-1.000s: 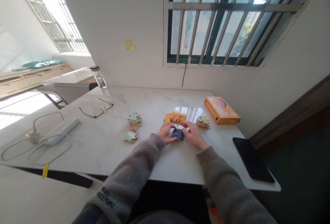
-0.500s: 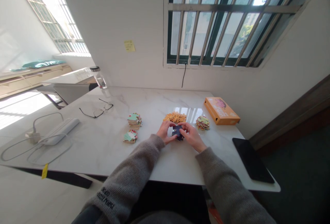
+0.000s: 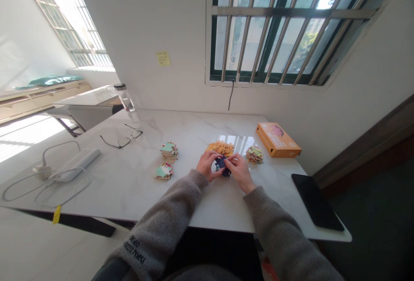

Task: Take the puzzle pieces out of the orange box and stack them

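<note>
Tabletop as seen from the wearer's head: at far left, a white power strip [image 3: 76,166] lies among looped grey cable, near a yellow tag [image 3: 56,215] whose marks are too small to read. A lidded clear bottle [image 3: 127,99] stands at the table's back corner, its contents hard to make out; before it lie unfolded eyeglasses [image 3: 124,143]. The handwriting on the yellow note [image 3: 163,58] is illegible. Next come two stacks of puzzle pieces [image 3: 169,152], one behind the other. Dark lettering on the left sleeve [image 3: 137,246] is blurred by the folds. The left hand [image 3: 207,166], thumb and fingers curved into a C, and the right hand [image 3: 239,171], fingertips pinched together, both grip dark blue puzzle pieces [image 3: 221,162] — their number partly hidden by the fingers — in front of an orange pile [image 3: 221,147]. Farther right are another stack [image 3: 255,154], an orange box [image 3: 278,140] — closed, contents concealed, pale print unreadable — and a black tablet-like slab [image 3: 317,202].
</note>
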`<control>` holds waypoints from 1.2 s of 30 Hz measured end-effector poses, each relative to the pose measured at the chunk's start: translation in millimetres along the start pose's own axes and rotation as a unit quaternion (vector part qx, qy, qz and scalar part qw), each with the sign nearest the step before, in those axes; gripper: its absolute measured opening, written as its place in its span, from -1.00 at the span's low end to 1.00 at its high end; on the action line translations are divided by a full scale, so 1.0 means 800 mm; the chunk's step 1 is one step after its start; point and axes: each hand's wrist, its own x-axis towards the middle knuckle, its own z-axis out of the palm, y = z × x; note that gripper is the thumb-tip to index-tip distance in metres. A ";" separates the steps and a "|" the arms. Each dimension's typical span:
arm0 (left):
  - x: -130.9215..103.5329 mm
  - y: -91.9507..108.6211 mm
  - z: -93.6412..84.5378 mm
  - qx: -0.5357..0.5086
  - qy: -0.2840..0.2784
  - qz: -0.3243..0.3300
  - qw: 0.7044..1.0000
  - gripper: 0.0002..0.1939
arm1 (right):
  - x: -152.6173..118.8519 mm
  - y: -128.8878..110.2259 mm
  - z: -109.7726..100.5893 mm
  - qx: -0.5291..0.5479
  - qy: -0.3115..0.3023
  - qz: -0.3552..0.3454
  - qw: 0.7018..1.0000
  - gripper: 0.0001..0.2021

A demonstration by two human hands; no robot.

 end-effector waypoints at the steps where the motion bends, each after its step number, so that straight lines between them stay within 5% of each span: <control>1: 0.000 0.001 -0.001 -0.005 0.004 0.003 1.000 -0.52 | 0.000 -0.002 0.000 0.002 -0.003 -0.004 1.000 -0.65; 7: 0.004 0.006 -0.008 -0.057 -0.001 0.014 0.998 -0.49 | 0.003 -0.008 -0.009 -0.012 -0.046 -0.042 0.998 -0.60; 14: 0.004 0.007 -0.011 -0.026 0.059 -0.014 0.998 -0.78 | 0.003 -0.003 -0.005 0.036 -0.008 0.017 0.999 -0.62; 19: 0.002 0.009 -0.011 -0.017 0.013 -0.019 1.000 -0.62 | 0.001 -0.003 -0.003 0.019 -0.005 0.023 1.000 -0.57; 23: 0.001 0.009 -0.012 -0.018 0.011 -0.017 1.000 -0.68 | -0.003 -0.006 -0.002 0.016 -0.024 0.023 0.999 -0.58; 32: -0.003 0.016 -0.025 -0.016 0.019 -0.031 0.999 -0.73 | -0.002 -0.012 -0.006 -0.090 -0.017 -0.085 0.992 -0.73; 36: -0.004 0.019 -0.028 -0.033 0.019 -0.041 0.998 -0.75 | -0.005 -0.021 -0.010 -0.191 -0.081 -0.174 0.963 -0.74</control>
